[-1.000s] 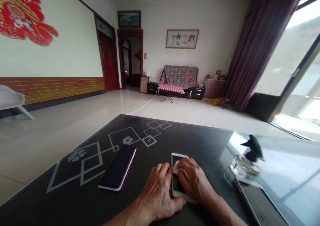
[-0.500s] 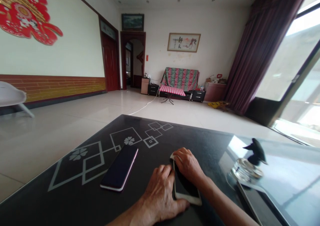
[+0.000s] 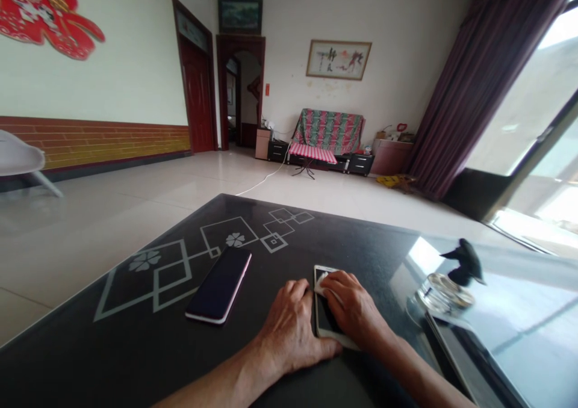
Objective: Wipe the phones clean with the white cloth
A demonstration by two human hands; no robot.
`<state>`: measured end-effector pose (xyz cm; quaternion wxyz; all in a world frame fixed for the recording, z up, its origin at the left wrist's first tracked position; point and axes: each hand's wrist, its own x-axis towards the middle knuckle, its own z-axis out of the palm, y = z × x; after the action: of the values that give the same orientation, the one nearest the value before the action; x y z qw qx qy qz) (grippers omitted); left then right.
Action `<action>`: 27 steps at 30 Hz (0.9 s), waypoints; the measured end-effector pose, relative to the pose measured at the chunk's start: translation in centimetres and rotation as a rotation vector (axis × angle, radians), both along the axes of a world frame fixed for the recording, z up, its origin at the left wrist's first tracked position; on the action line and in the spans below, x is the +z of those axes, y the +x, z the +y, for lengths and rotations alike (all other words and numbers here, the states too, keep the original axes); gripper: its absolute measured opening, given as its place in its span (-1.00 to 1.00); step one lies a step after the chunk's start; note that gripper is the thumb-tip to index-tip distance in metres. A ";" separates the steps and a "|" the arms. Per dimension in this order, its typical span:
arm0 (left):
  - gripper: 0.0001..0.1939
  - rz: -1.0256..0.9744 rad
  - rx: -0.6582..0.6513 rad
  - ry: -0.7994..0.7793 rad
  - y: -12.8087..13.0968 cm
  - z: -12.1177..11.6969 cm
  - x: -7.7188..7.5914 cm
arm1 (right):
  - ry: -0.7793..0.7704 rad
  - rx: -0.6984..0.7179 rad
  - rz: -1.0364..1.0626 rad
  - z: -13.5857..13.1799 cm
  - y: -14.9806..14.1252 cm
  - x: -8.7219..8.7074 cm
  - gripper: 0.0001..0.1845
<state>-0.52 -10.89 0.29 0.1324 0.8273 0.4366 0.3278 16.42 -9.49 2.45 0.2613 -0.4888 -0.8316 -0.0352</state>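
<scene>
A white-framed smartphone [image 3: 326, 319] lies face up on the dark glossy table [image 3: 370, 257]. My left hand [image 3: 289, 327] grips it, fingers along its left edge and thumb across the lower end. On the dark screen, my right hand [image 3: 354, 306] presses a small white wipe [image 3: 321, 284], perhaps tissue or cloth, with the fingers bent over it. Most of the wipe and the phone's right side are hidden beneath that hand. Left of both hands rests a second smartphone [image 3: 219, 287], screen up and dark.
At the right stands a clear glass bottle [image 3: 445, 295] with a black spray head [image 3: 465, 262]. Nearer me lies a dark-screened device [image 3: 472, 354], partly cut off by the frame. A white chair [image 3: 20, 155] is at far left, a draped settee-like shape [image 3: 329, 131] across the room.
My right hand has slid the wipe from the phone's top edge down towards me on the screen. The left hand keeps its hold. The view has tilted slightly downward.
</scene>
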 end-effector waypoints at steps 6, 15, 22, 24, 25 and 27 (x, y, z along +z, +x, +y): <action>-0.39 -0.015 0.000 0.020 0.2 0.1 0.0 | -0.138 0.074 0.068 -3.6 0.2 0.6 -0.72; -0.50 -0.023 -0.107 -0.035 -0.5 0.0 1.3 | -0.113 0.037 0.116 -3.4 0.4 0.0 -0.73; -0.50 -0.034 -0.199 -0.059 -1.0 0.4 1.5 | -0.074 -0.014 0.092 -2.7 1.6 -0.4 -0.72; -0.48 -0.029 -0.218 -0.066 -1.2 0.6 1.5 | -0.054 -0.019 0.086 -2.4 1.8 -0.5 -0.73; -0.48 -0.026 -0.227 -0.070 -1.3 0.7 1.5 | -0.042 -0.024 0.082 -2.3 2.0 -0.6 -0.73; -0.47 -0.020 -0.249 -0.078 -1.4 1.0 1.5 | -0.008 -0.041 0.076 -2.0 2.2 -0.8 -0.73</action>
<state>-1.96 -9.92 1.80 0.2085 0.8660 0.3419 0.2996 18.66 -11.50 1.66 0.2898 -0.5076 -0.8112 -0.0185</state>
